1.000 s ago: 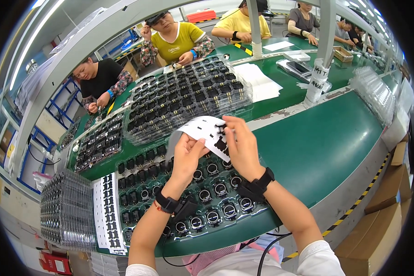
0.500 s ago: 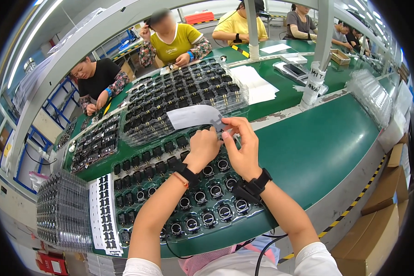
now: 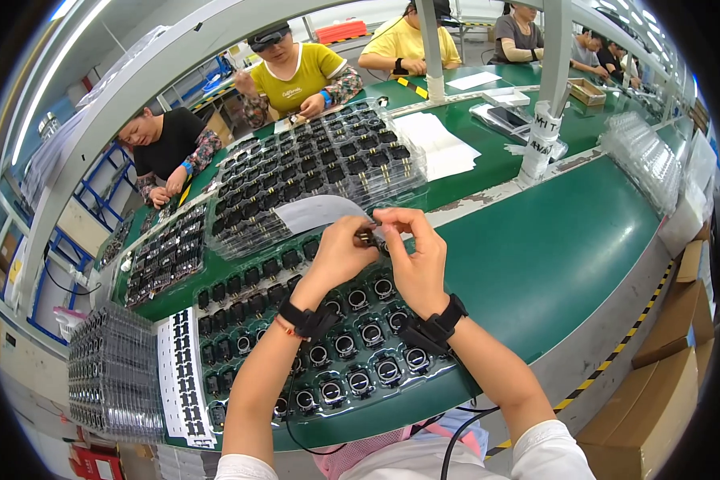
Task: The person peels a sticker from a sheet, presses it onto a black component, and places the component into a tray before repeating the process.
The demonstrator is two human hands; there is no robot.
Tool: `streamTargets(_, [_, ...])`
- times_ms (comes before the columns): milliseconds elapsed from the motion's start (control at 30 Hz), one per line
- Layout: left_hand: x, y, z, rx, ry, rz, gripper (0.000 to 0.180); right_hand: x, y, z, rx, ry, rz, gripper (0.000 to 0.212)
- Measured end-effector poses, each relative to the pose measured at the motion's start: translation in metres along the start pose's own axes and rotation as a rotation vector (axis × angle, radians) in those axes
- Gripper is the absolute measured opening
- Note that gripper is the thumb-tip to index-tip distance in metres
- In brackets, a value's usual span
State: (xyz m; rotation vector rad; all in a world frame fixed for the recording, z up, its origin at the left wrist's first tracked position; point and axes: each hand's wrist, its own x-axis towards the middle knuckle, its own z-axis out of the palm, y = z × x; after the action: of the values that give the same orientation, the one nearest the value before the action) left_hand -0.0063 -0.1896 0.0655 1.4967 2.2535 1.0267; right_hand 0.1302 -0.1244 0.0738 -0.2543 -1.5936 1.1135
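Observation:
Both hands meet above the far edge of a clear tray (image 3: 346,346) of small black parts, some with a round silver ring. My left hand (image 3: 342,254) is closed on a small black part with gold-coloured contacts (image 3: 366,237), mostly hidden by the fingers. My right hand (image 3: 416,254) pinches thumb and forefinger together beside it; what lies between those fingertips is too small to make out. A curved white strip (image 3: 316,211) rises just beyond my left hand, its right end hidden behind the fingers.
Stacked clear trays of black parts (image 3: 312,164) stand beyond my hands. A white sheet with black stickers (image 3: 186,372) and another tray stack (image 3: 112,372) are at left. A taped post (image 3: 540,148) rises at right. Several people work across the green bench (image 3: 552,248).
My left hand has turned, and a black part with gold-coloured contacts now shows in its fingers. The white strip sits lower and farther left. A person across the bench has lowered a hand.

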Motion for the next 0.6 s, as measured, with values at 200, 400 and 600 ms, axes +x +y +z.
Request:
streamTargets(200, [-0.021,-0.004,-0.008,-0.698,0.108,0.038,0.039,-0.001,-0.008,0.001,-0.045,-0.006,-0.175,0.011])
streamTargets(400, [-0.035,0.001,-0.016,-0.668,0.118,-0.002,0.042,-0.005,0.003,0.002,-0.187,-0.109,-0.082,0.010])
streamTargets(600, [-0.039,-0.001,-0.017,-0.675,0.095,-0.053,0.043,-0.007,0.007,0.004,-0.307,-0.172,-0.068,0.007])
